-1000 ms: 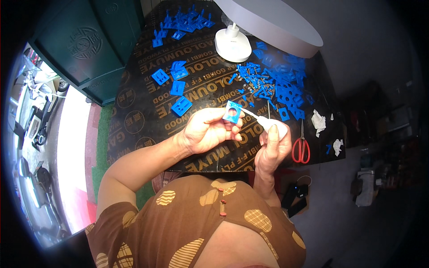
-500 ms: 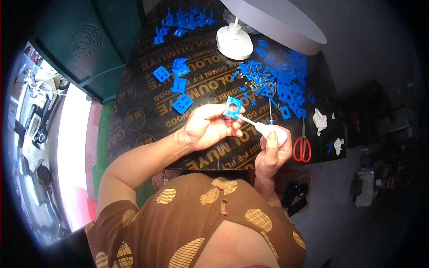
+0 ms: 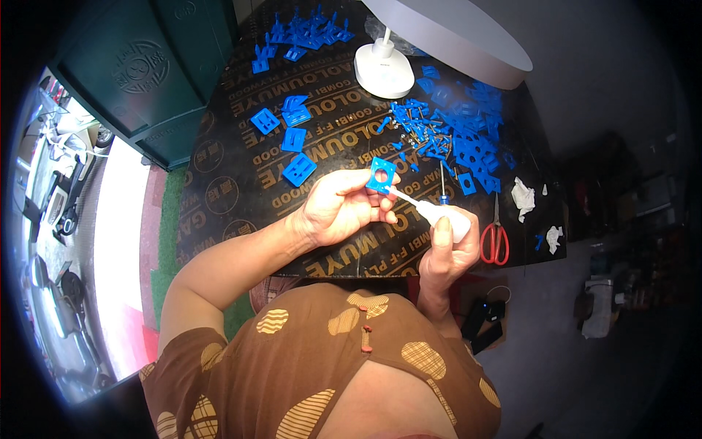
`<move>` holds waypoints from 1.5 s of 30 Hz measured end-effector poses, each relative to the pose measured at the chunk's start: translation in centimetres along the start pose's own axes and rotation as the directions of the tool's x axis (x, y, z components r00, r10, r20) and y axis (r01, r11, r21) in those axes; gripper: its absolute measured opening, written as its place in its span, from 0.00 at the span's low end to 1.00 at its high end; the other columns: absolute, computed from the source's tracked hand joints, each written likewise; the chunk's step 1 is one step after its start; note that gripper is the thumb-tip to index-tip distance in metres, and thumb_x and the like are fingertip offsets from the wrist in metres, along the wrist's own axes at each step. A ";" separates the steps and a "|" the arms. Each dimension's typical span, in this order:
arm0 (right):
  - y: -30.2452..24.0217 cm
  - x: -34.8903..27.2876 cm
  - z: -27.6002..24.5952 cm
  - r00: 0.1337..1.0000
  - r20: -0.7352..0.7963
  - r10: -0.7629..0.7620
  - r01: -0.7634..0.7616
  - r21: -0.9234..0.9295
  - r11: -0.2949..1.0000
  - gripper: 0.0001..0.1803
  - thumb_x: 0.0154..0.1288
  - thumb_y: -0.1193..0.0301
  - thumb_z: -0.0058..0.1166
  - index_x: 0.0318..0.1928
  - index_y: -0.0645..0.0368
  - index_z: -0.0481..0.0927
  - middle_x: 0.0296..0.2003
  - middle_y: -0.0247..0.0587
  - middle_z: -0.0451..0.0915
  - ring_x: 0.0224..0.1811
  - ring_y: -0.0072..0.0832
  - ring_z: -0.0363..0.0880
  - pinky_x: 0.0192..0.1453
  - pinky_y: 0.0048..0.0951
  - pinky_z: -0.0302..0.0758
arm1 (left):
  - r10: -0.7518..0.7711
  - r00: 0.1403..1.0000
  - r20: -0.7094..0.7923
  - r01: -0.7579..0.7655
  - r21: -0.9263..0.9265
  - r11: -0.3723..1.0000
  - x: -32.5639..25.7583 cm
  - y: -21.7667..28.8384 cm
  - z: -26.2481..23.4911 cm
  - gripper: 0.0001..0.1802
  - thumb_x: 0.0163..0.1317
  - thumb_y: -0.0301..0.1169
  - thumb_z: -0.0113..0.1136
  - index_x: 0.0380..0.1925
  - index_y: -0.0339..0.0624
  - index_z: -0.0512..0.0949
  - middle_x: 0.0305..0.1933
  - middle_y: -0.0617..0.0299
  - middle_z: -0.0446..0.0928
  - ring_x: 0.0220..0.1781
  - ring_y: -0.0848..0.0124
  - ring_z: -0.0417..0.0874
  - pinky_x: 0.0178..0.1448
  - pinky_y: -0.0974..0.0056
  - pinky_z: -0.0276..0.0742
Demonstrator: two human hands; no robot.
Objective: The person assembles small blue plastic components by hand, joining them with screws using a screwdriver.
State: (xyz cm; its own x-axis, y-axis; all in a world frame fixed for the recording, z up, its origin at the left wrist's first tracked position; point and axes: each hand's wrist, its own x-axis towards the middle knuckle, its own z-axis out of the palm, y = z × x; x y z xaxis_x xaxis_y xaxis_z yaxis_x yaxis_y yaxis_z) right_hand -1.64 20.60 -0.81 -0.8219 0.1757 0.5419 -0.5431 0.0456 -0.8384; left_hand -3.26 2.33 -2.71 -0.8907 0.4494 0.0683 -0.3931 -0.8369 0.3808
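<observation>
Two hands meet over the near edge of the black table [image 3: 241,183]: the left hand [image 3: 338,212] pinches a blue square plate [image 3: 381,175] with a round hole, the right hand [image 3: 446,245] grips a white squeeze bottle [image 3: 439,214], nozzle touching the plate. This looks like the gluing step; next calls for a steady, gentle squeeze, keeping the plate level

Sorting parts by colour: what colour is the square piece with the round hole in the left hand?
Blue. The square piece shows best in the head view.
</observation>
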 end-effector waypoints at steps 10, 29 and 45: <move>-0.1 0.9 -0.7 0.979 0.004 0.202 -0.187 0.398 0.898 0.08 0.67 0.71 0.51 0.39 0.64 0.75 0.26 0.33 0.74 0.20 0.13 0.60 0.22 0.18 0.56 | -0.010 1.000 0.005 0.010 -0.061 0.998 0.3 0.3 0.2 0.24 0.67 0.41 0.53 0.54 0.31 0.71 0.45 0.53 0.76 0.44 0.64 0.77 0.57 0.50 0.72; -0.5 0.6 -1.9 0.958 0.081 0.277 -0.279 0.502 0.819 0.08 0.69 0.70 0.49 0.38 0.63 0.75 0.24 0.29 0.70 0.21 0.12 0.60 0.23 0.19 0.57 | 0.082 0.993 0.080 -0.067 -0.177 0.982 -1.7 -3.8 3.5 0.22 0.68 0.40 0.54 0.54 0.34 0.71 0.49 0.53 0.76 0.52 0.62 0.76 0.55 0.52 0.74; 0.6 0.6 -2.1 0.797 0.276 0.538 -0.572 0.633 0.522 0.10 0.71 0.67 0.47 0.37 0.61 0.75 0.21 0.28 0.65 0.21 0.16 0.60 0.23 0.20 0.59 | 0.066 0.996 0.062 -0.056 -0.153 0.987 -2.2 -4.1 4.1 0.25 0.65 0.43 0.57 0.55 0.35 0.69 0.45 0.60 0.73 0.45 0.68 0.73 0.53 0.55 0.70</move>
State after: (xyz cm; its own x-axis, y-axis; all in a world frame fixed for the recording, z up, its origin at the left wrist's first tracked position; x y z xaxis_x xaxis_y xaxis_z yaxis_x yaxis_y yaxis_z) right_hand -2.07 22.80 -1.12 -0.9943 -0.1065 -0.0035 0.0774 -0.6987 -0.7112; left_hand 1.20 6.04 -0.61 -0.8989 0.4118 0.1498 -0.3733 -0.8986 0.2304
